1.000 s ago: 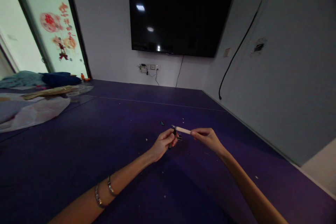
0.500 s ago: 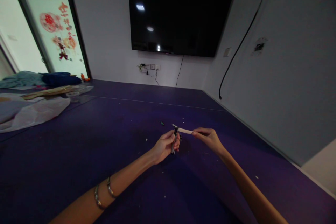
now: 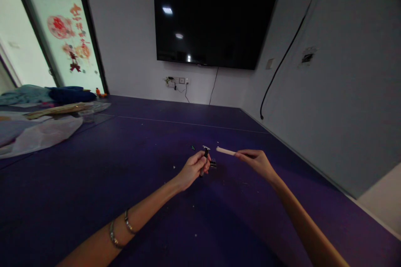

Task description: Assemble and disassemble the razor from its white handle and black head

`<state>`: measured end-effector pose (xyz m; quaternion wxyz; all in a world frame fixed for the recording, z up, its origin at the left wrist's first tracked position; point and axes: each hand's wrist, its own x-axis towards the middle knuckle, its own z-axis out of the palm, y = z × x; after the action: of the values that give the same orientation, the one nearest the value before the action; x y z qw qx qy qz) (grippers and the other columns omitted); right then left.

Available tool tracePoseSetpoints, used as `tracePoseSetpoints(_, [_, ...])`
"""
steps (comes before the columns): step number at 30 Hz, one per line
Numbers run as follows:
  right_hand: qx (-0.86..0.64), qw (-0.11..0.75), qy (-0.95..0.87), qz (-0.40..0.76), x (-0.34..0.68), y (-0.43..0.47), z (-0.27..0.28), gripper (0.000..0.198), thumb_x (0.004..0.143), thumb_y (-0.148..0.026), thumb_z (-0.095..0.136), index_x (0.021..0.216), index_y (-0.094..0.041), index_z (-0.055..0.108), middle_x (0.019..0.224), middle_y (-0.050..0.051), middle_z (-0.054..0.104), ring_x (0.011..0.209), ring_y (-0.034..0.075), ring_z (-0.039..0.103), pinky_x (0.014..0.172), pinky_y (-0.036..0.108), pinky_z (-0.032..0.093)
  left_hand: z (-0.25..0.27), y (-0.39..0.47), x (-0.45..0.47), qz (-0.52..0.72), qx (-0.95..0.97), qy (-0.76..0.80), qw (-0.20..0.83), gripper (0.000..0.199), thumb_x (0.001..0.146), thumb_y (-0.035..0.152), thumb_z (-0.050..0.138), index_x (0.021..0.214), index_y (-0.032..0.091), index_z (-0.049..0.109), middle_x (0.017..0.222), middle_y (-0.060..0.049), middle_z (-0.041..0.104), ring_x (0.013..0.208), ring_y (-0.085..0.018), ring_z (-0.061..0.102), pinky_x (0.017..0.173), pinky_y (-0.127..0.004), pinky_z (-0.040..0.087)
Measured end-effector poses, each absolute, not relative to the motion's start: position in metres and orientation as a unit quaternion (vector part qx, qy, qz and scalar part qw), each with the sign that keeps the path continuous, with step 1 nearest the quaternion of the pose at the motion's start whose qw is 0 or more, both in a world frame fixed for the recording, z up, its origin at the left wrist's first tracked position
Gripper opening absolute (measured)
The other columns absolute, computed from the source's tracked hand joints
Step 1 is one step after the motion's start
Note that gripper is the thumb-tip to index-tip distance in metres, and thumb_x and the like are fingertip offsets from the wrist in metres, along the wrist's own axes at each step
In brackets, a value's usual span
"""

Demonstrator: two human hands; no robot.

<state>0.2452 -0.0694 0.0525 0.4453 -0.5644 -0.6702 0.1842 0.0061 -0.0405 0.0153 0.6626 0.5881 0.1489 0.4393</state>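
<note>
At left, a whitish plastic sheet (image 3: 53, 133) lay on the purple surface (image 3: 140, 162). Mid-view, the left hand (image 3: 194, 166) was clasped round a dark-handled tool (image 3: 206, 153), its pale crosspiece (image 3: 206, 147) uppermost; just right, apart from it, a pale stick (image 3: 226, 151) was pinched in the right hand (image 3: 257, 160).

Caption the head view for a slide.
Left grip on a dark tool, right grip on a pale stick, tool and stick apart, above a purple floor.

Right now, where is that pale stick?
In the head view, the pale stick is just right of centre, pinched at one end by the right hand; its free end points toward the dark-handled tool in the left hand.
</note>
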Motion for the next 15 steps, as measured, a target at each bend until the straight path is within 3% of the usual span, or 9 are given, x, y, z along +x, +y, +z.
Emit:
tracePoseSetpoints(5, [-0.542,0.457,-0.689,0.152,0.242,-0.080,0.071,0.043,0.078,-0.046,0.053,0.107,-0.016,0.066,0.076,0.005,0.069,0.064,0.015,0.058,0.057,0.026,0.045,0.019,-0.030,-0.002,0.453,0.691,0.199,0.527,0.018,0.085,0.033,0.046,0.089,0.015,0.048,0.071,0.000,0.049,0.065,-0.011,0.047,0.066,-0.027,0.037])
tracePoseSetpoints(11, [-0.508,0.401,-0.746,0.155,0.225,-0.097,0.088,0.032,0.080,-0.042,0.053,0.099,-0.023,0.070,0.098,0.006,0.070,0.088,0.022,0.063,0.075,0.032,0.049,0.030,-0.030,-0.013,0.430,0.793,0.202,0.381,0.017,0.089,0.025,0.038,0.086,0.016,0.052,0.079,-0.003,0.057,0.077,-0.014,0.053,0.076,-0.029,0.038])
tracePoseSetpoints(15, [-0.511,0.379,-0.767,0.078,0.212,-0.103,0.091,0.028,0.082,-0.040,0.051,0.101,-0.028,0.069,0.096,0.004,0.070,0.083,0.021,0.065,0.074,0.032,0.049,0.031,-0.030,-0.016,0.417,0.822,0.203,0.330,0.019,0.089,0.026,0.037,0.090,0.017,0.054,0.082,-0.004,0.059,0.078,-0.015,0.054,0.076,-0.028,0.038])
